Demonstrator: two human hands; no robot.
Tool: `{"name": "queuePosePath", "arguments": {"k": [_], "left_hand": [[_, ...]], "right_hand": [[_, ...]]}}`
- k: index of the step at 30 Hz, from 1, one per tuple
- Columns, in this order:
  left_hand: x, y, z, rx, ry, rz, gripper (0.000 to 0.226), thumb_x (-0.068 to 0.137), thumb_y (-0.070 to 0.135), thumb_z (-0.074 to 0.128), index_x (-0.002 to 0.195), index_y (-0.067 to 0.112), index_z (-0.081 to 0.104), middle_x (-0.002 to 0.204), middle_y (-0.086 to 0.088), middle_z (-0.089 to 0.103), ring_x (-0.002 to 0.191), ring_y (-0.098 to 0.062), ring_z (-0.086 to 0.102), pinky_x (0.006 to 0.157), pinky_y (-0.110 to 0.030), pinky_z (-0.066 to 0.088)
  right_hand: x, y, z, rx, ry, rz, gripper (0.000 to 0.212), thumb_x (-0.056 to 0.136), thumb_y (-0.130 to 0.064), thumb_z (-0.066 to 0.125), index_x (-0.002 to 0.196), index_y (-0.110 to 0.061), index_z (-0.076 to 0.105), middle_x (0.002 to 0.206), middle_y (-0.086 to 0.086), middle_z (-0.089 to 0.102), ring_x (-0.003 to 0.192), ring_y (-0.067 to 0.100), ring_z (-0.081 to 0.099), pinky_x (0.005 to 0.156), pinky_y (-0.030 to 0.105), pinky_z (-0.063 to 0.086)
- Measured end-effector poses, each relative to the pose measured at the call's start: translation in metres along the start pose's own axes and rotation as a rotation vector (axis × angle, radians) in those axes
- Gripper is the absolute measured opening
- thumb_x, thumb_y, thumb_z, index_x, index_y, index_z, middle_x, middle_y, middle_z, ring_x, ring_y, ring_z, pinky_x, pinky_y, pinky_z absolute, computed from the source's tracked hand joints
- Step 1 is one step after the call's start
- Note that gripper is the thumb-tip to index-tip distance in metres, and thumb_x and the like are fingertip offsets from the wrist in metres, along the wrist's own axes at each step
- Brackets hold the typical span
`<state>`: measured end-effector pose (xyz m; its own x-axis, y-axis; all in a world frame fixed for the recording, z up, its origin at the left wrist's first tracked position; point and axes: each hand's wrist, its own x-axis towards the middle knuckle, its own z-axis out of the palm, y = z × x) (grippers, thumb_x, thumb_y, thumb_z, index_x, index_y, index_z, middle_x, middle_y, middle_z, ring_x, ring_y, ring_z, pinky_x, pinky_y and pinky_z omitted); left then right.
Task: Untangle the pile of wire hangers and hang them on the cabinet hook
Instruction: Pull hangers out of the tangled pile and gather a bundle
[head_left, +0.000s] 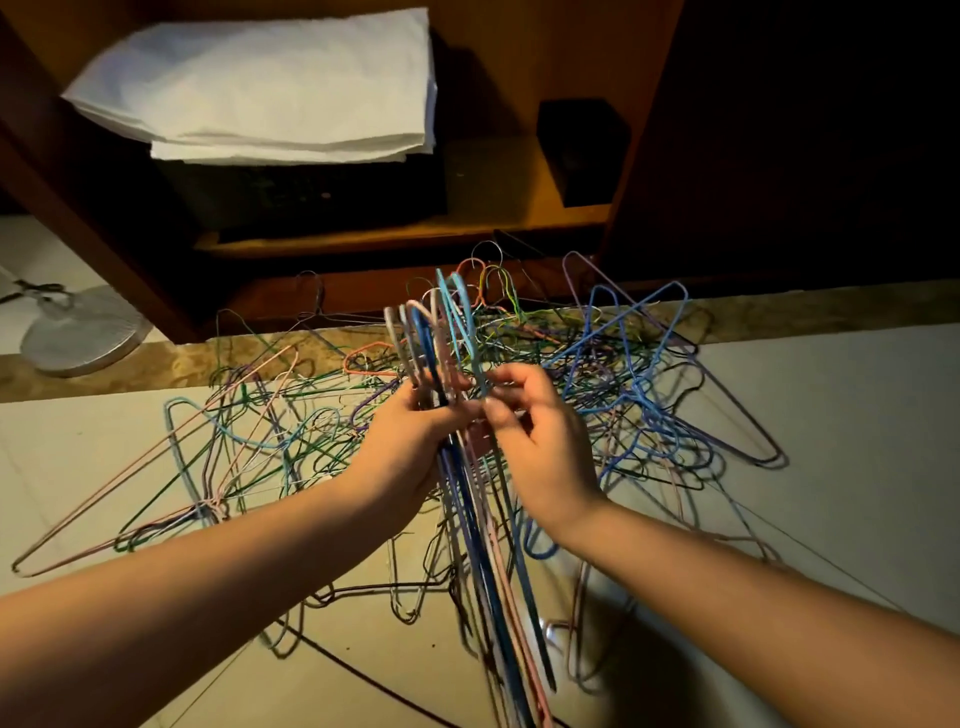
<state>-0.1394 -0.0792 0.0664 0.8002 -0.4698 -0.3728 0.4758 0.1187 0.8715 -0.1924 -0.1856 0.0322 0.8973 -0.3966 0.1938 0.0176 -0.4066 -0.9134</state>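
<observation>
A tangled pile of coloured wire hangers (613, 384) is spread over the pale tiled floor in front of a wooden cabinet. My left hand (402, 441) grips a bunch of hangers (436, 332) by their necks, with the hooks pointing up and away and the bodies hanging down toward me. My right hand (530, 431) pinches one light blue hanger in that bunch just below its hook. No cabinet hook shows in this view.
The open wooden cabinet (519, 223) stands just behind the pile, with a folded white cloth (270, 88) on a dark box and a small black box (582, 150) on its shelf. A round fan base (78, 338) sits on the floor at the left.
</observation>
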Motion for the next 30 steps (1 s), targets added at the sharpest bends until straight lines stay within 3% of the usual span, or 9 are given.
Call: {"name": "queuePosePath", "arguments": {"k": [3, 7, 10, 14, 17, 19, 23, 26, 30], "left_hand": [[-0.001, 0.000, 0.001, 0.014, -0.001, -0.008, 0.022, 0.084, -0.008, 0.052, 0.102, 0.003, 0.057, 0.093, -0.014, 0.065, 0.077, -0.020, 0.065, 0.062, -0.027, 0.057], [-0.003, -0.002, 0.004, 0.015, -0.029, -0.031, 0.035, 0.082, -0.010, 0.053, 0.114, 0.005, 0.056, 0.095, -0.014, 0.065, 0.079, -0.021, 0.063, 0.064, -0.025, 0.056], [-0.002, -0.002, 0.007, -0.017, -0.038, -0.036, 0.036, 0.082, -0.010, 0.052, 0.113, 0.007, 0.058, 0.092, -0.013, 0.064, 0.080, -0.021, 0.062, 0.067, -0.025, 0.056], [0.000, -0.006, 0.007, 0.037, 0.010, -0.070, 0.019, 0.086, -0.007, 0.050, 0.098, 0.005, 0.059, 0.073, -0.007, 0.063, 0.057, -0.010, 0.062, 0.055, -0.021, 0.055], [0.002, -0.006, 0.007, 0.097, 0.040, -0.060, 0.018, 0.089, -0.007, 0.046, 0.089, 0.006, 0.060, 0.065, -0.004, 0.063, 0.055, -0.011, 0.065, 0.056, -0.027, 0.058], [0.004, -0.006, 0.008, 0.108, 0.047, -0.052, 0.019, 0.090, -0.005, 0.046, 0.088, 0.008, 0.059, 0.068, -0.003, 0.064, 0.058, -0.015, 0.067, 0.061, -0.034, 0.059], [0.012, -0.005, 0.006, 0.178, 0.056, -0.058, 0.016, 0.091, 0.006, 0.049, 0.095, 0.013, 0.062, 0.083, -0.007, 0.058, 0.070, -0.015, 0.060, 0.062, -0.032, 0.059], [0.020, -0.008, 0.002, 0.201, 0.076, -0.072, 0.017, 0.092, 0.008, 0.048, 0.096, 0.014, 0.063, 0.085, -0.009, 0.058, 0.071, -0.015, 0.060, 0.059, -0.028, 0.058], [0.030, -0.011, -0.002, 0.226, 0.087, -0.082, 0.018, 0.093, 0.008, 0.047, 0.097, 0.013, 0.064, 0.093, -0.010, 0.060, 0.075, -0.014, 0.063, 0.066, -0.030, 0.059]], "right_hand": [[-0.003, 0.007, -0.002, -0.017, 0.013, -0.004, 0.019, 0.090, -0.012, 0.057, 0.108, -0.013, 0.059, 0.091, -0.010, 0.064, 0.084, 0.001, 0.060, 0.072, 0.013, 0.047], [-0.006, 0.013, -0.004, -0.108, 0.049, -0.035, 0.018, 0.089, -0.016, 0.055, 0.103, -0.012, 0.064, 0.095, -0.003, 0.061, 0.096, 0.017, 0.058, 0.079, 0.029, 0.047], [-0.008, 0.018, -0.004, -0.049, 0.034, -0.044, 0.029, 0.087, -0.022, 0.047, 0.105, -0.013, 0.068, 0.100, -0.010, 0.053, 0.106, 0.020, 0.051, 0.090, 0.031, 0.044], [-0.014, 0.032, -0.013, 0.022, -0.002, -0.042, 0.036, 0.085, -0.033, 0.044, 0.108, -0.017, 0.067, 0.100, -0.021, 0.045, 0.106, 0.013, 0.049, 0.093, 0.022, 0.041], [-0.013, 0.071, -0.032, -0.142, -0.019, -0.042, 0.036, 0.087, -0.036, 0.042, 0.106, -0.016, 0.065, 0.103, -0.002, 0.056, 0.099, 0.015, 0.053, 0.085, 0.025, 0.042], [-0.006, 0.111, -0.052, -0.296, -0.039, 0.163, 0.036, 0.085, -0.032, 0.042, 0.110, -0.018, 0.063, 0.112, 0.005, 0.056, 0.100, 0.017, 0.053, 0.082, 0.027, 0.041], [0.006, 0.185, -0.100, -0.794, -0.135, 0.471, 0.044, 0.088, -0.017, 0.049, 0.131, -0.024, 0.047, 0.133, 0.007, 0.047, 0.120, 0.029, 0.044, 0.097, 0.035, 0.038], [0.011, 0.212, -0.117, -0.992, -0.217, 0.471, 0.049, 0.088, -0.019, 0.049, 0.135, -0.034, 0.041, 0.135, 0.001, 0.043, 0.121, 0.028, 0.039, 0.099, 0.039, 0.038], [0.022, 0.224, -0.121, -1.130, -0.197, 0.431, 0.031, 0.089, -0.028, 0.053, 0.121, -0.028, 0.056, 0.127, 0.002, 0.048, 0.117, 0.026, 0.040, 0.094, 0.037, 0.039]]}}
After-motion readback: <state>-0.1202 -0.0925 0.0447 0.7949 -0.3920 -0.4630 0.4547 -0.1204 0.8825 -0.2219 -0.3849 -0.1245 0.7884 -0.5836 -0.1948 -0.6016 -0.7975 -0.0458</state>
